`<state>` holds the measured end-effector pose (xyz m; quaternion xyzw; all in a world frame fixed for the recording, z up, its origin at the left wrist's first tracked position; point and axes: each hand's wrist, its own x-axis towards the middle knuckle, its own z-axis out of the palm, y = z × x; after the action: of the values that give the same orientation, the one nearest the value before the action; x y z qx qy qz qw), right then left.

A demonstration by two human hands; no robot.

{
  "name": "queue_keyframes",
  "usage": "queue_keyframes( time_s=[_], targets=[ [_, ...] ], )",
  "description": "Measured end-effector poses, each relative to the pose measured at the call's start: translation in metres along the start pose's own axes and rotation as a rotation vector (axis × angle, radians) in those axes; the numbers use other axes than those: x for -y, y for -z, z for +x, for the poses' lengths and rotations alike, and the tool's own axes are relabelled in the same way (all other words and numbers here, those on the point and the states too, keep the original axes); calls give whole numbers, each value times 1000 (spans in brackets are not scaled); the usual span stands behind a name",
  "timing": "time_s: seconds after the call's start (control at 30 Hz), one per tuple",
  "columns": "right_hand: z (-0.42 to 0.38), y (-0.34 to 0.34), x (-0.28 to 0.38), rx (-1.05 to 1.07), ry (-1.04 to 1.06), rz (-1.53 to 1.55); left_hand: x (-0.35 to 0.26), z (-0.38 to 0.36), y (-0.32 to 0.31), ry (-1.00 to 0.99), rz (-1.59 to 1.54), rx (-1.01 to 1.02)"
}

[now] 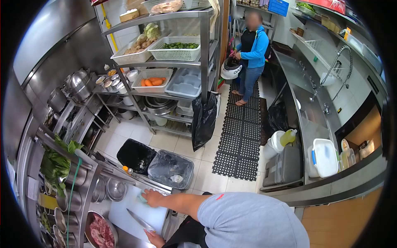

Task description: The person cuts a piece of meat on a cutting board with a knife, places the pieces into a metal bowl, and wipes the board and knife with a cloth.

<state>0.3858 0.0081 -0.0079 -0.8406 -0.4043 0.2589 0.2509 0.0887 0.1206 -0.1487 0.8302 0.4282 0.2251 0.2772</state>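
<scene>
My right hand (pixel 153 198), at the end of my outstretched bare arm, presses a pale green cloth (pixel 142 199) against the upper part of a white cutting board (pixel 120 210). Near the board's lower right edge, my left hand (pixel 155 239) is partly cut off by the frame and closed at the handle end of a knife (pixel 139 219). The blade lies across the board, pointing up and left. A metal bowl of raw red meat (pixel 101 231) stands beside the board at lower left.
Metal bowls (pixel 116 189) and leafy greens (pixel 56 161) are left of the board. Two lined bins (pixel 170 167) stand on the floor beyond it. A shelf rack (pixel 165 99) holds produce. A person in a blue jacket (pixel 252 53) stands on the black mat (pixel 240 136) holding a helmet.
</scene>
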Motion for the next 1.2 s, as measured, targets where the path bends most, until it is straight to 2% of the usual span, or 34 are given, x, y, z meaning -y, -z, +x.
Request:
queue_keyframes(
  time_s=[0.03, 0.1, 0.13, 0.2, 0.23, 0.5, 0.57, 0.6, 0.63, 0.67, 0.7, 0.73, 0.77, 0.8, 0.83, 0.9, 0.97, 1.03, 1.07, 1.1, 1.2],
  targets=[
    [-1, -1, 0, 0, -2, -3, -13, -5, -1, 0, -3, 2],
    [0, 0, -2, 9, 14, 14, -35, -14, 3, 0, 30, 159],
    [1, -1, -5, 10, 34, 20, -39, -13, 8, -4, 22, 156],
    [2, -3, -8, 13, 40, 22, -43, -10, 18, 166, -26, 288],
    [3, -2, -8, 26, 45, 31, -39, -8, 16, 164, -28, 285],
    [3, -2, -8, 56, 67, 10, 31, -6, 4, 223, -316, -185],
    [9, -11, -12, 17, 63, -42, 38, -7, -7, -13, -125, -90],
    [19, -30, -19, -62, 62, -7, 20, -25, -9, -211, 55, -95],
    [24, -39, -24, -48, 47, 24, -64, -31, 25, 124, -87, 172],
    [31, -52, -37, -124, 101, 60, -22, -32, 6, 168, -235, 211],
    [48, -74, -59, -131, 157, 120, -100, -32, 46, 73, -134, 224],
    [54, -67, -65, 17, 61, 76, -125, -30, 62, 153, -107, 213],
    [63, -65, -71, 92, 55, 29, -124, -30, 71, 137, -32, 135],
    [47, -53, -69, -237, 165, 62, -108, -30, 73, 162, 16, 19],
    [47, -31, -64, -116, 23, 208, -99, -25, 79, 335, -32, -4],
    [54, -29, -74, -163, 2, 326, -65, -27, 76, 495, -82, -68],
    [70, -49, -100, -182, 64, 359, -73, -28, 63, 421, -22, -138],
    [59, -40, -79, -181, 47, 272, -98, -26, 52, 560, -95, -96],
    [55, -33, -72, -208, 15, 192, -114, -27, 53, 437, -15, -19],
    [54, -30, -65, -199, 18, 185, -116, -29, 39, 302, -34, -24],
    [50, -26, -47, -247, 0, 95, -148, -28, 33, 253, -106, 64]
  ],
)
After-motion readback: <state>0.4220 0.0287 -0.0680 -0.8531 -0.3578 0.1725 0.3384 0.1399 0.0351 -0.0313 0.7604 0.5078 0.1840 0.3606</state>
